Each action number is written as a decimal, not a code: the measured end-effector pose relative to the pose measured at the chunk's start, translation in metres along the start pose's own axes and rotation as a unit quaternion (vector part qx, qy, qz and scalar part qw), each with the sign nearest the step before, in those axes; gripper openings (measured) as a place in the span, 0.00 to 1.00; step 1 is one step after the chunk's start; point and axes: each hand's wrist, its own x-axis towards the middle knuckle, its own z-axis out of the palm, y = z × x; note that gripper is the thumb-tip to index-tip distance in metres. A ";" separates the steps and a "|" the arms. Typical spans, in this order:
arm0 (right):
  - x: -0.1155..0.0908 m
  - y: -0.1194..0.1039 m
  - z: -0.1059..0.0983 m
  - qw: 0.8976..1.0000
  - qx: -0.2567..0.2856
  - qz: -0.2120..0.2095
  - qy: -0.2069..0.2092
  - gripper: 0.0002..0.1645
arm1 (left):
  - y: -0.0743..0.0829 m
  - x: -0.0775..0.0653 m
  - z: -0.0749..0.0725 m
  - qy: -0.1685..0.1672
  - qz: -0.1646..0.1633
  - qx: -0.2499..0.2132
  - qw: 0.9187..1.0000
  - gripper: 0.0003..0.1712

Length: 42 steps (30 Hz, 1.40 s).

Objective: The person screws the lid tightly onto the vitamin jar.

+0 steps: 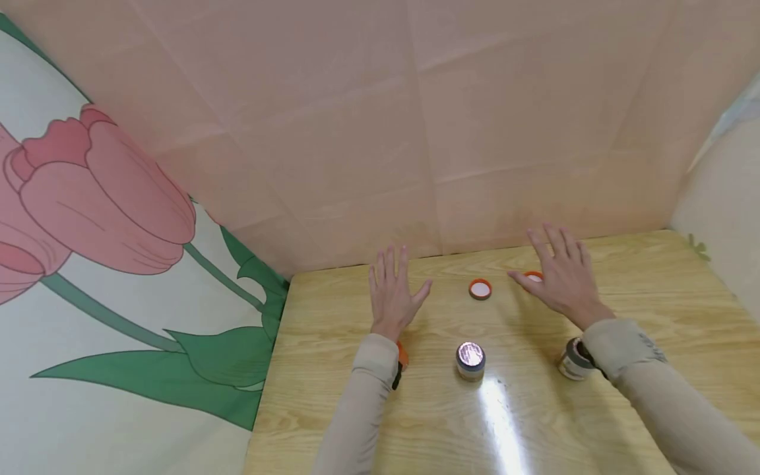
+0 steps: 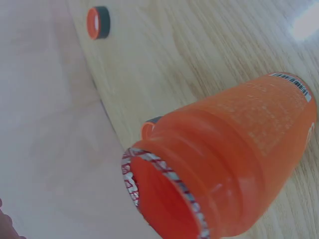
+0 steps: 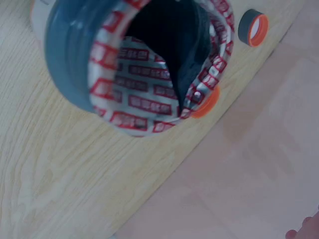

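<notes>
A glossy orange plastic jar [image 2: 234, 144] stands to the left of the grey-collared, foil-topped jar [image 1: 471, 361] near the middle of the table, and a pale jar with a dark blue-grey neck [image 3: 72, 64] stands to its right. Ragged silver-and-red foil clings round the orange jar's uncovered mouth; inside I see bare orange-red wall, the bottom hidden from me. The dark-necked jar's printed foil is torn, with a flap hanging in the mouth; too dark within to tell its contents. On the foil-topped jar, shiny foil covers the mouth.

The left hand [image 1: 393, 297] reaches out beyond the foil-topped jar on its left, fingers straight, thumb spread apart, holding nothing; its wrist partly hides the orange jar. The right hand [image 1: 561, 277], beyond and right of that same landmark, is likewise spread and holds nothing.

Straight behind the foil-topped jar lies a round orange-rimmed lid [image 1: 480, 289], white inside facing up; a second orange-rimmed lid [image 1: 534, 276], behind and to the right, is partly covered by the right hand.

Everything stands on a pale wood-grain table [image 1: 332, 316], light glaring just in front of the foil-topped jar. Beyond hangs a creased pinkish sheet [image 1: 332, 132]; far left, a tulip-printed backdrop [image 1: 107, 198].
</notes>
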 end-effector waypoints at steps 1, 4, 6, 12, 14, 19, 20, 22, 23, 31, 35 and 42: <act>-0.001 0.001 0.000 1.000 0.000 0.001 -0.002 0.57 | 0.000 -0.001 0.000 -0.001 0.000 0.000 1.000 0.51; -0.003 0.003 -0.002 1.000 0.004 0.004 -0.006 0.57 | -0.002 -0.005 -0.001 0.002 0.000 -0.007 1.000 0.51; -0.004 0.006 -0.002 1.000 0.005 0.004 -0.008 0.58 | -0.003 -0.007 -0.002 0.006 0.002 -0.005 1.000 0.51; -0.007 0.012 -0.002 1.000 0.014 0.006 -0.008 0.57 | -0.007 -0.013 -0.005 0.020 0.003 -0.008 1.000 0.49; -0.008 0.013 -0.003 1.000 0.015 0.011 -0.008 0.57 | -0.008 -0.015 -0.006 0.024 0.003 -0.009 1.000 0.48; -0.011 0.017 -0.004 1.000 0.010 0.015 -0.010 0.57 | -0.012 -0.022 -0.008 0.031 0.005 -0.012 0.999 0.47; -0.012 0.018 -0.004 1.000 0.010 0.014 -0.010 0.57 | -0.012 -0.023 -0.008 0.034 0.006 -0.012 0.999 0.47; -0.013 0.019 -0.004 1.000 0.010 0.013 -0.010 0.58 | -0.014 -0.026 -0.008 0.043 0.009 -0.015 0.999 0.47; -0.013 0.020 -0.004 1.000 0.010 0.012 -0.009 0.58 | -0.014 -0.027 -0.009 0.049 0.012 -0.016 0.999 0.46; -0.016 0.026 -0.004 1.000 0.019 0.011 -0.012 0.57 | -0.020 -0.037 -0.008 0.094 0.027 -0.040 0.994 0.44; -0.019 0.030 -0.003 0.999 0.024 0.014 -0.022 0.56 | -0.024 -0.042 -0.008 0.094 0.025 -0.067 0.993 0.42; -0.021 0.034 0.000 0.999 0.022 0.018 -0.042 0.59 | -0.032 -0.053 -0.004 0.127 0.036 -0.106 0.986 0.40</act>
